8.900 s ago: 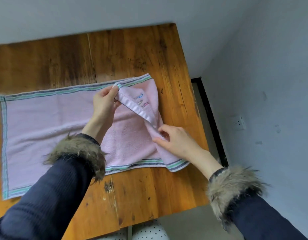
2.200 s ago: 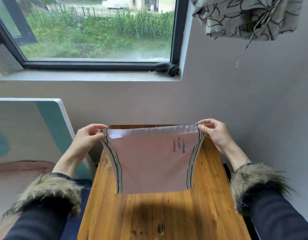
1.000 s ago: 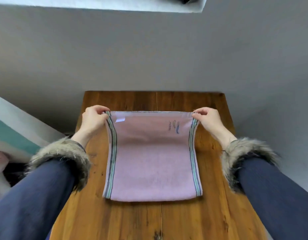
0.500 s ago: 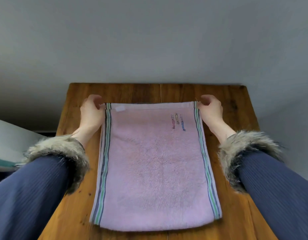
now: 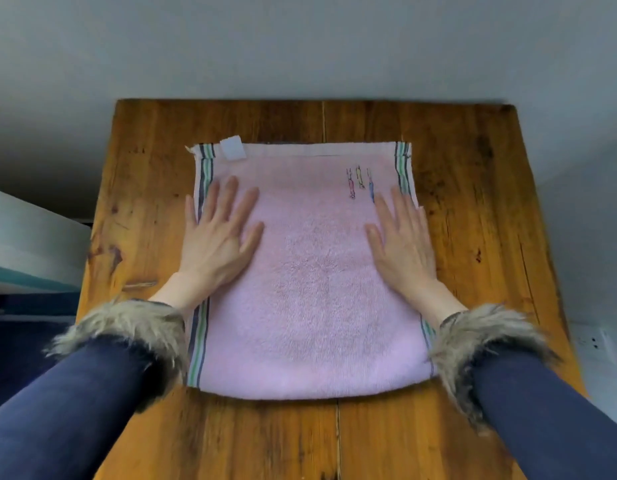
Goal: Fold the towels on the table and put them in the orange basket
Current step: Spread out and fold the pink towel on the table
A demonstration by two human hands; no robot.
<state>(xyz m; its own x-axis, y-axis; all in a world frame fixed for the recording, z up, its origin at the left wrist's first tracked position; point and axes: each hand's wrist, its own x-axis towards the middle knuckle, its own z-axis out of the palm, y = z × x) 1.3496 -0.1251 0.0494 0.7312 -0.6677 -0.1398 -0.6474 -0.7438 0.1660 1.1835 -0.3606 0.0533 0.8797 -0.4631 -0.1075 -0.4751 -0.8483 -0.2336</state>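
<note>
Your folded pink terry towel (image 5: 307, 271) with striped side edges lies flat on the brown wooden table (image 5: 473, 168) (white tag up top). Your left hand (image 5: 218, 237) and right hand (image 5: 402, 242) press it, fingers spread flat.

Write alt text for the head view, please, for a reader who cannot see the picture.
Two open hands, left and right, press flat on a folded pink towel with striped side edges, lying on a wooden table. A white label sits at its far left corner; the sleeves have fur cuffs.
</note>
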